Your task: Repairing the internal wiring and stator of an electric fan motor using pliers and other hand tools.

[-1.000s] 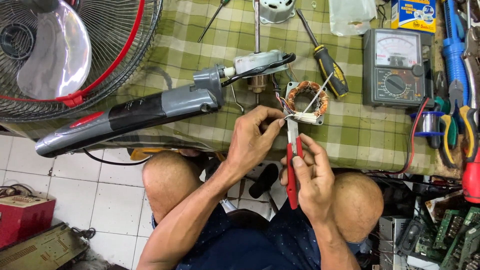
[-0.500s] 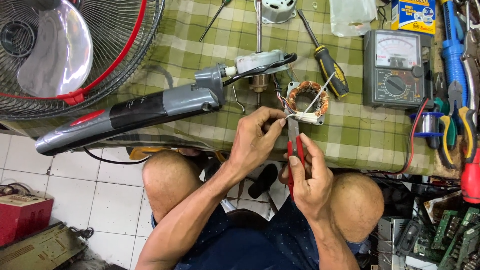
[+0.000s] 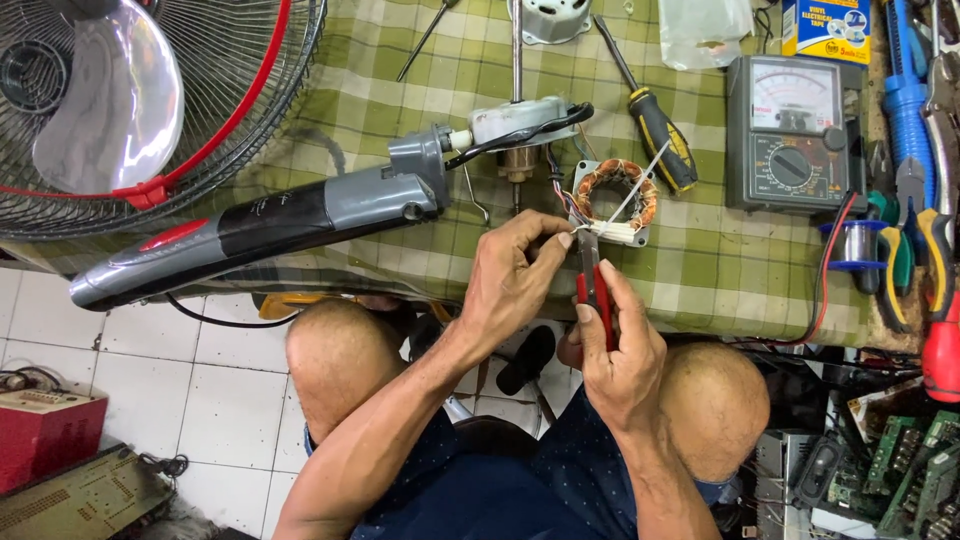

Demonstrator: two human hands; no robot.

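Both hands (image 3: 560,300) work red-handled pliers (image 3: 596,285) at the copper-wound stator (image 3: 617,200).

Right hand (image 3: 620,345) slid slightly toward 12 o'clock along the red-handled pliers (image 3: 592,280), left hand (image 3: 515,275) fingertips pinched closer onto the wires (image 3: 580,228) at the plier tips

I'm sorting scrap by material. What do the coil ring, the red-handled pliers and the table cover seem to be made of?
Coil ring: likely copper wire, by its orange-brown shiny windings, on a grey metal-looking frame.
Red-handled pliers, held in the right hand: dull metal tips with what looks like red plastic or rubber sleeves.
Table cover: probably woven cloth, green checked, with soft creases.
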